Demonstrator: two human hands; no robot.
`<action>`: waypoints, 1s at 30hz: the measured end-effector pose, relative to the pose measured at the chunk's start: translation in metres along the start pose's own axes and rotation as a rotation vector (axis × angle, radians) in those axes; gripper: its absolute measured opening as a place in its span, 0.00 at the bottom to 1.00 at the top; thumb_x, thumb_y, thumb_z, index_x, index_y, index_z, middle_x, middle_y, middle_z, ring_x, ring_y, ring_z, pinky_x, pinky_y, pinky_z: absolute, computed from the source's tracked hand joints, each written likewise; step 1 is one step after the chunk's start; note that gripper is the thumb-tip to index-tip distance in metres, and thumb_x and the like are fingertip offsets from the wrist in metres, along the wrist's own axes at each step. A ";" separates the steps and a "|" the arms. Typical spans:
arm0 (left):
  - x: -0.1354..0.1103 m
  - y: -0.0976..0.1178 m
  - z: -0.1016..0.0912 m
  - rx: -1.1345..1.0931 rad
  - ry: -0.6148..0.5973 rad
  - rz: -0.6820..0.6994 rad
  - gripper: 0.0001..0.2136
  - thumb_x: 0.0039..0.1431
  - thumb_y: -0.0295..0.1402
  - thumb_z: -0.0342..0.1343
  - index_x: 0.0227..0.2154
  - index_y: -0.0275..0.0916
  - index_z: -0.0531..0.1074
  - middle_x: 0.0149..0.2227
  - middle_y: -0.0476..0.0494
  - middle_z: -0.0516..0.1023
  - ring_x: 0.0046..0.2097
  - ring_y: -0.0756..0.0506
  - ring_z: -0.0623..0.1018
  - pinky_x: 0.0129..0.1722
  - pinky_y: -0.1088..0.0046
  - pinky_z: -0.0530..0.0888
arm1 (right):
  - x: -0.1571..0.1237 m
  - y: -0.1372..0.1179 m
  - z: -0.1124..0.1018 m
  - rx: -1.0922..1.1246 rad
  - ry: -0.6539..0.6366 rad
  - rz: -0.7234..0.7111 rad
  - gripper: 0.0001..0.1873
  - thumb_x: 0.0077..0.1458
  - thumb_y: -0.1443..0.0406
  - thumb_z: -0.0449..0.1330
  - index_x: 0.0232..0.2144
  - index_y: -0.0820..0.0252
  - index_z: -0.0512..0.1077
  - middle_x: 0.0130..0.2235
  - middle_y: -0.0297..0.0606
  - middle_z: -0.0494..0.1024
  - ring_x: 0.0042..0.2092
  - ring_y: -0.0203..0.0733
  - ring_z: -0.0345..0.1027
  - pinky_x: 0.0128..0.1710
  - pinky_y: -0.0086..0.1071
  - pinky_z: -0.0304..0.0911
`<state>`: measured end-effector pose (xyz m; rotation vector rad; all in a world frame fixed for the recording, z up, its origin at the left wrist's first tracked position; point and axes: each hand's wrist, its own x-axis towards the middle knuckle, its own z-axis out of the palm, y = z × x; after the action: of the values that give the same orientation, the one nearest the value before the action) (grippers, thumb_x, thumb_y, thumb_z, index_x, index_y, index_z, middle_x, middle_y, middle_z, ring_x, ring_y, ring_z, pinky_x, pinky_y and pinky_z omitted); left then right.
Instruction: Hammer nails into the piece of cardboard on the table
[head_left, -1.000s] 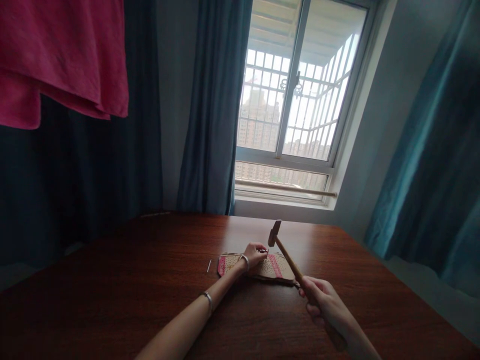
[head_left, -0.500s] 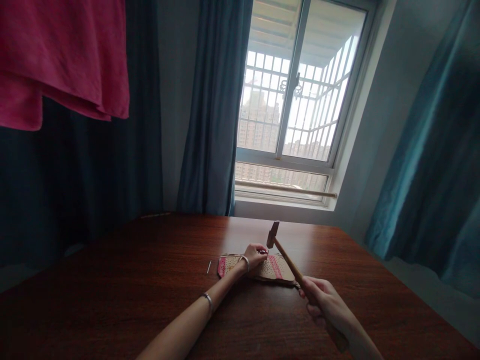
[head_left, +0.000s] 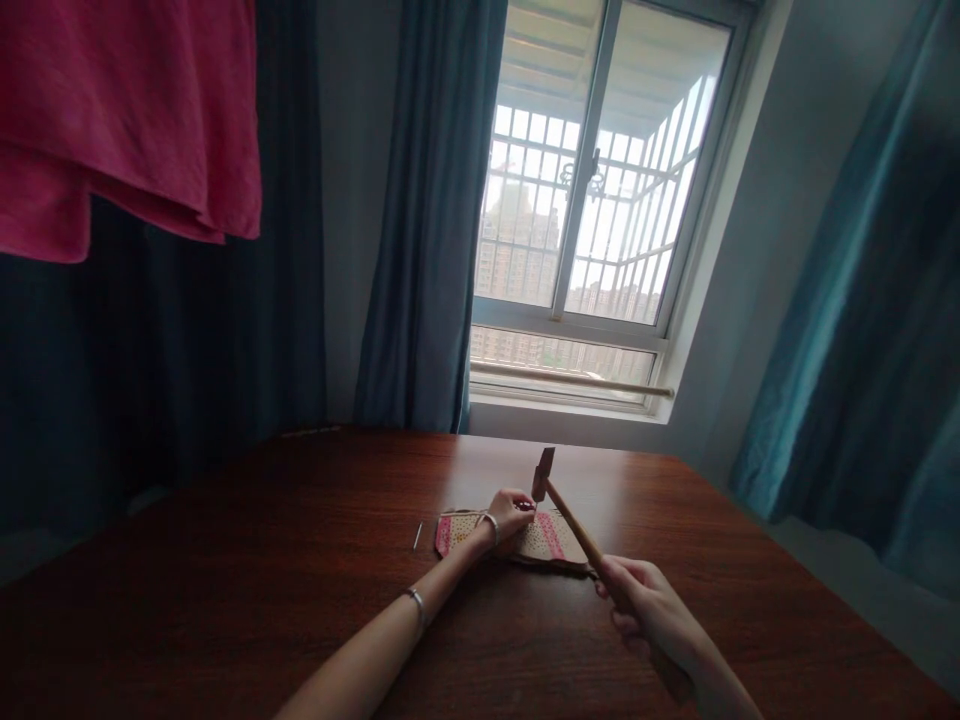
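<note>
On the table lies a flat cardboard piece with pink bands and many small dots. My left hand rests over its middle, fingers pinched around a thin upright nail-like rod that is too small to make out fully. A hammer with a dark metal head and wooden handle is gripped in my right hand. Its head is right at the top of the rod, close to my left fingertips; contact cannot be told for sure. A short thin metal rod lies left of the cardboard.
The dark reddish wooden table reaches to the wall under a barred window. Blue curtains hang beside the window, and a pink cloth hangs at the upper left.
The hammer head has come down slightly toward the thin rod, with my right hand moving a little. My left hand and the cardboard hold their place.
</note>
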<state>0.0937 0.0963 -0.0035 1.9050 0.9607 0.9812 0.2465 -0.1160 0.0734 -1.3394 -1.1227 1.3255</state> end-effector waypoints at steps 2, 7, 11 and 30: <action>0.000 0.000 0.000 -0.012 0.001 -0.003 0.11 0.39 0.30 0.55 0.27 0.30 0.75 0.26 0.43 0.76 0.28 0.49 0.72 0.27 0.78 0.66 | 0.000 -0.001 0.001 0.013 0.004 -0.019 0.23 0.45 0.46 0.54 0.23 0.61 0.61 0.17 0.23 0.54 0.13 0.23 0.46 0.09 0.19 0.42; 0.001 -0.002 0.000 0.010 0.001 -0.023 0.11 0.39 0.31 0.55 0.27 0.30 0.75 0.25 0.45 0.76 0.28 0.49 0.72 0.26 0.78 0.65 | -0.002 -0.003 0.004 -0.016 0.003 -0.005 0.24 0.44 0.45 0.54 0.21 0.61 0.60 0.15 0.23 0.51 0.13 0.24 0.45 0.09 0.19 0.41; 0.003 -0.004 0.001 0.002 0.010 -0.012 0.12 0.38 0.31 0.55 0.27 0.30 0.76 0.26 0.44 0.76 0.28 0.49 0.72 0.26 0.78 0.65 | -0.004 -0.004 0.005 0.003 0.014 -0.014 0.23 0.45 0.46 0.54 0.22 0.61 0.61 0.15 0.22 0.50 0.14 0.25 0.45 0.09 0.19 0.42; -0.001 0.005 -0.002 -0.006 0.003 -0.029 0.10 0.37 0.29 0.56 0.25 0.31 0.75 0.24 0.47 0.74 0.27 0.50 0.71 0.26 0.79 0.64 | -0.006 -0.005 0.006 -0.053 0.007 -0.019 0.24 0.44 0.45 0.53 0.22 0.60 0.60 0.15 0.22 0.51 0.13 0.24 0.45 0.09 0.19 0.40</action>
<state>0.0932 0.0938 0.0010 1.8797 0.9838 0.9693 0.2403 -0.1212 0.0791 -1.3673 -1.1706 1.2846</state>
